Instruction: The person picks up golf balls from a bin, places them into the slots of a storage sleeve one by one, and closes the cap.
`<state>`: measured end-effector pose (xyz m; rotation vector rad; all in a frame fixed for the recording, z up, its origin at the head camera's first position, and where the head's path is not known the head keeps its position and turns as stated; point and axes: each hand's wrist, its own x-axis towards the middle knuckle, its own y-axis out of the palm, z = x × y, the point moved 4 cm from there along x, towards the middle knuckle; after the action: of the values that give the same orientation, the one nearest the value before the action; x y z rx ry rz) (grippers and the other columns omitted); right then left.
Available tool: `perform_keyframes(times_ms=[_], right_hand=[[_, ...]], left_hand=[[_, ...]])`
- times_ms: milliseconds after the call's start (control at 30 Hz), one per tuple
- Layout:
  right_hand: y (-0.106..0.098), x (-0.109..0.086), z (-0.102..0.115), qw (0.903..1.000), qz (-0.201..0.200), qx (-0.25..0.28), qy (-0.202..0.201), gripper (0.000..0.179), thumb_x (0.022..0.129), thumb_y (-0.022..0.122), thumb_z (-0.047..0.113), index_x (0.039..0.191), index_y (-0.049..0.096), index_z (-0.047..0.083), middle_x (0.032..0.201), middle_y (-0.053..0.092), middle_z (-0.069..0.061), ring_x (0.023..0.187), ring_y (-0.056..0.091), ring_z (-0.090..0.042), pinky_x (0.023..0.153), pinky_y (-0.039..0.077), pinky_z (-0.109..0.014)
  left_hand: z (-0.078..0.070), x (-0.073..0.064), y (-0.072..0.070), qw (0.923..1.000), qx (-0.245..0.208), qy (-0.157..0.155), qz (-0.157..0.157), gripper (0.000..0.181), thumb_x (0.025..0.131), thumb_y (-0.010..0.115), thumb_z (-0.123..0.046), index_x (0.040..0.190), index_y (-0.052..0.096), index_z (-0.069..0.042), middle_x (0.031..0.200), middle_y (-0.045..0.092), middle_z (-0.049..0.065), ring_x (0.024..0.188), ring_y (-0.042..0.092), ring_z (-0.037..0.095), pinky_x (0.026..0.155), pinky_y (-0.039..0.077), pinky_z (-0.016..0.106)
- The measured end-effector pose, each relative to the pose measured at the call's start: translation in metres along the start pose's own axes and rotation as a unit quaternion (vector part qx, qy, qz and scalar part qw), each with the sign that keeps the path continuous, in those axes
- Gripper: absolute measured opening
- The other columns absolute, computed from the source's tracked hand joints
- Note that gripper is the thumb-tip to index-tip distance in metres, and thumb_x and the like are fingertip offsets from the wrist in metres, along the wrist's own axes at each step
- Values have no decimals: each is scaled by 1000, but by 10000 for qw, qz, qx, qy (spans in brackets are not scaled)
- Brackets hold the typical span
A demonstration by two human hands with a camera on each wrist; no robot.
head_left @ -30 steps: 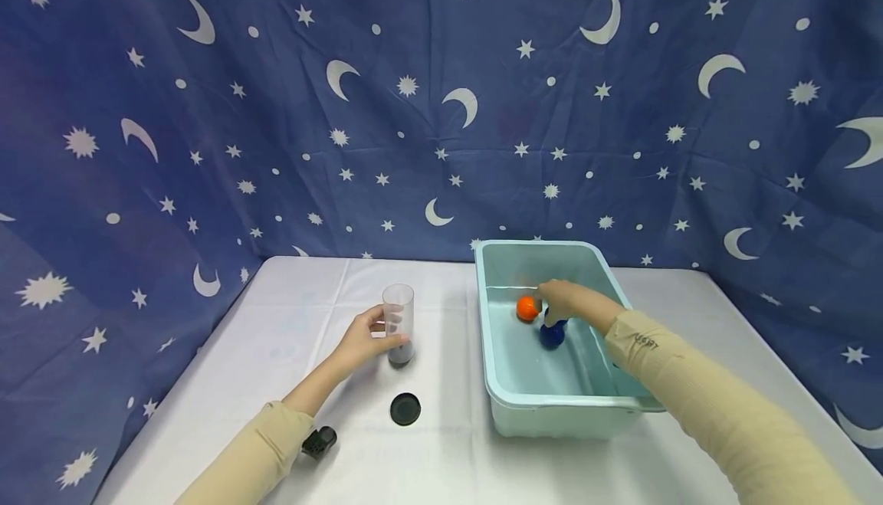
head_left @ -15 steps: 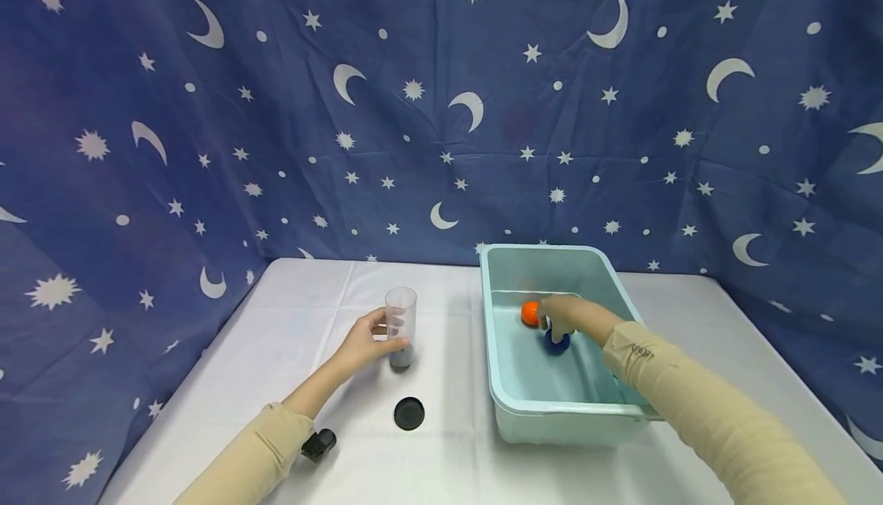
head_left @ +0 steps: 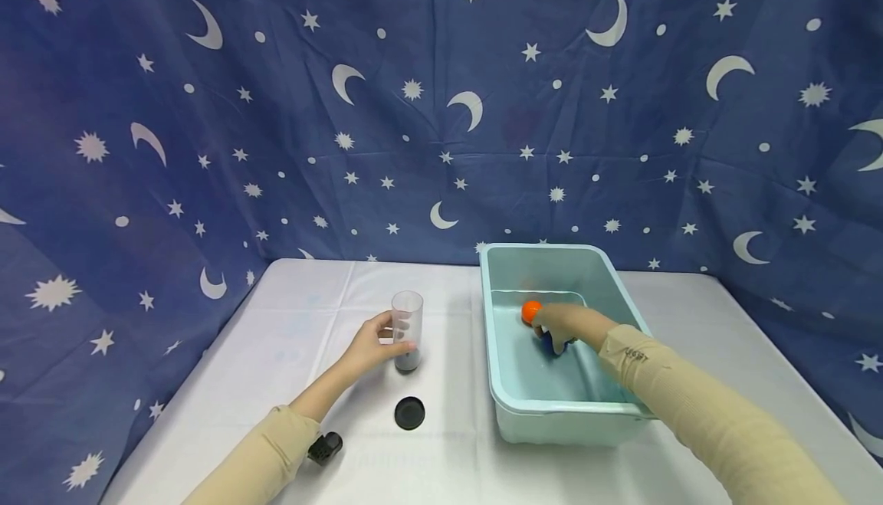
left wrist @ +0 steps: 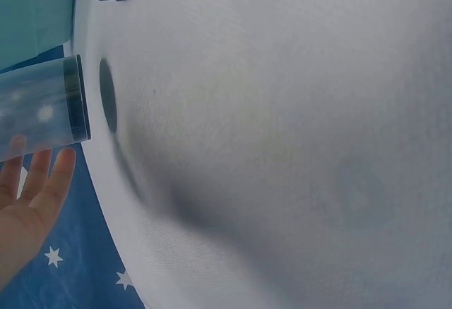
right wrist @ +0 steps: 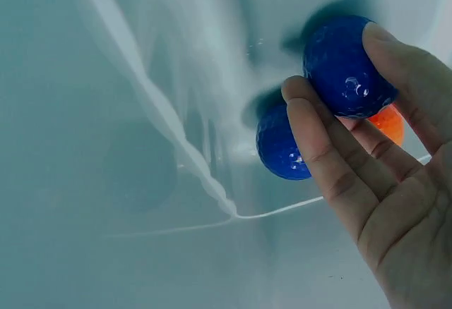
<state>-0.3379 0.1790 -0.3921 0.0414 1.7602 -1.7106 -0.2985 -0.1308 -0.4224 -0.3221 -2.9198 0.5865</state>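
In the head view my left hand [head_left: 375, 348] holds a clear plastic tube [head_left: 408, 329] upright, thumb on its near side and fingers behind. The left wrist view shows the tube's dark-ringed end [left wrist: 76, 99] with a dark oval on the cloth close by. Inside the pale teal bin [head_left: 513, 399], my right hand [head_left: 562, 323] pinches a blue dimpled golf ball [right wrist: 347, 65] between thumb and fingers. A second blue golf ball [right wrist: 281, 142] lies right beside the fingertips, partly hidden by them. Behind the fingers shows an orange ball [head_left: 530, 311].
A round black lid [head_left: 410, 413] lies on the white tablecloth [head_left: 441, 459] in front of the tube. The bin stands to the right of the tube, its raised walls around my right hand. A dark blue moon-and-star curtain [head_left: 386, 122] backs the table.
My left hand and the tube have shifted slightly right. In the bin, my right hand has come down over the blue balls, covering more of them. The view has tilted slightly.
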Motion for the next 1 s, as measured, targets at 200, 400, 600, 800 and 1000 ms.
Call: perform_keyframes(times_ms=[200, 400, 600, 800, 1000], right_hand=[[-5, -4, 0, 9995, -188, -191, -182, 25, 73, 74, -3, 90, 60, 9, 79, 53, -2, 57, 49, -12, 50, 44, -19], [-21, -9, 0, 9991, -225, -339, -82, 25, 75, 71, -1, 96, 63, 9, 84, 56, -4, 59, 51, -13, 52, 46, -20], [-34, -17, 1, 9987, -368, -305, -168, 25, 74, 69, -3, 97, 63, 6, 81, 56, -5, 59, 49, -13, 51, 42, -19], [-44, -29, 4, 9975, -631, -193, -270, 27, 73, 72, -1, 98, 62, 6, 87, 60, -7, 71, 49, -17, 60, 41, -24], [-49, -36, 7, 9964, -747, -244, -328, 32, 77, 73, 3, 107, 63, 3, 95, 63, -9, 77, 51, -19, 68, 47, -29]], left_hand=[[3, 2, 4, 9999, 56, 44, 123, 54, 80, 75, -12, 127, 53, 2, 123, 57, 23, 109, 58, 39, 88, 53, 39], [7, 1, 4, 10000, 17, -68, 58, 53, 80, 75, -12, 127, 54, 0, 124, 57, 22, 109, 59, 37, 87, 53, 38], [9, -4, 4, 9999, 143, -63, -22, 53, 79, 76, -13, 125, 54, 1, 124, 58, 21, 108, 60, 37, 89, 52, 42], [11, -6, 2, 9991, 415, -61, 13, 52, 79, 76, -16, 123, 55, 0, 121, 60, 20, 108, 60, 36, 93, 48, 48], [11, -9, 1, 9993, 362, -9, 63, 52, 80, 75, -17, 125, 53, 1, 123, 58, 21, 110, 59, 37, 95, 46, 50]])
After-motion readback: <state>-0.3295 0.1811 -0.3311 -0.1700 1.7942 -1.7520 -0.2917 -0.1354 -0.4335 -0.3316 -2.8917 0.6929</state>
